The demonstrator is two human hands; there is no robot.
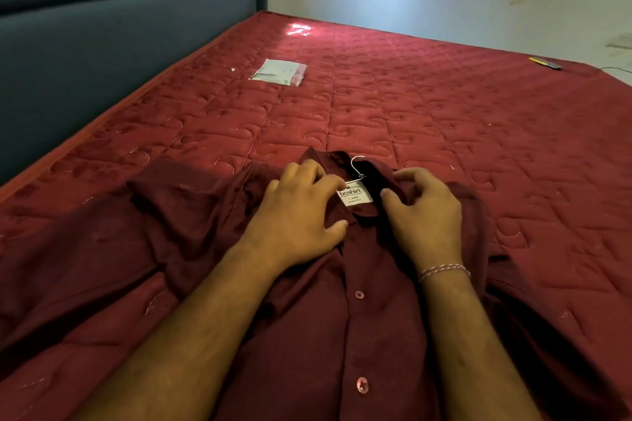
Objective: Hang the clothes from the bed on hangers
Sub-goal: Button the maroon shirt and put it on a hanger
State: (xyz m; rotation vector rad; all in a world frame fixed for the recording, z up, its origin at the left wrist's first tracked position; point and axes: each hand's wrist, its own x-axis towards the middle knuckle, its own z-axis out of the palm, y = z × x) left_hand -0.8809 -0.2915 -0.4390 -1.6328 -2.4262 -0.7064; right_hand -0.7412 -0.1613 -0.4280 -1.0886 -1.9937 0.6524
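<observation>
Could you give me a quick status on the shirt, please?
Left hand and right hand both gripping the collar. Shirt flat on bed, hanger hook poking out at the neck. Nothing in the way.

Maroon shirt (376,318) with pink buttons (361,385), white label (354,196), red swirl-quilted mattress (410,106), blue-grey headboard (102,27)
</observation>
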